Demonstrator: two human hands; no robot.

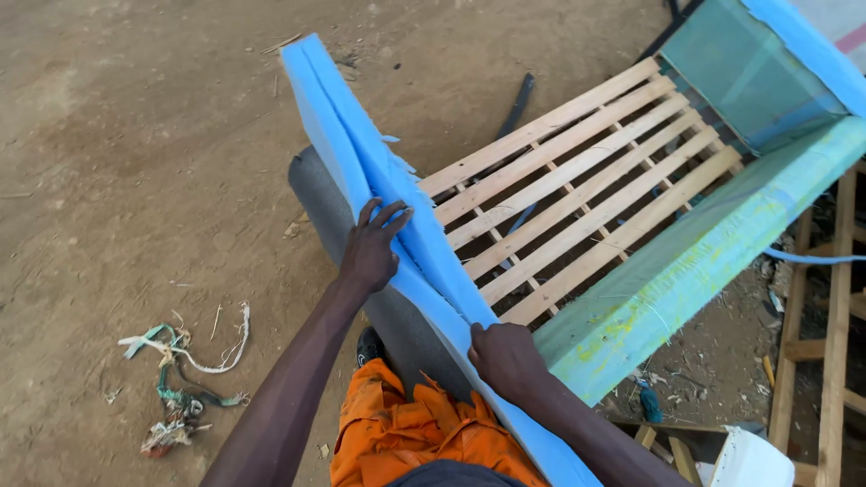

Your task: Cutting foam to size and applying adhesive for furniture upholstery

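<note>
The left hand [370, 248] lies open, fingers spread flat on the blue foam sheet [361, 153]. At five o'clock from it, the right hand [507, 359] is closed, pinching the foam's edge beside the wooden slat frame [577, 189].

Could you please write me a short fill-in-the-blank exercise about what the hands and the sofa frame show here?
1. Both hands press on a strip of ____ foam.
2. The seat of the wooden sofa frame is made of bare ____.
3. The left hand lies ____ along the foam than the right hand.

Missing words: blue; slats; farther
</note>
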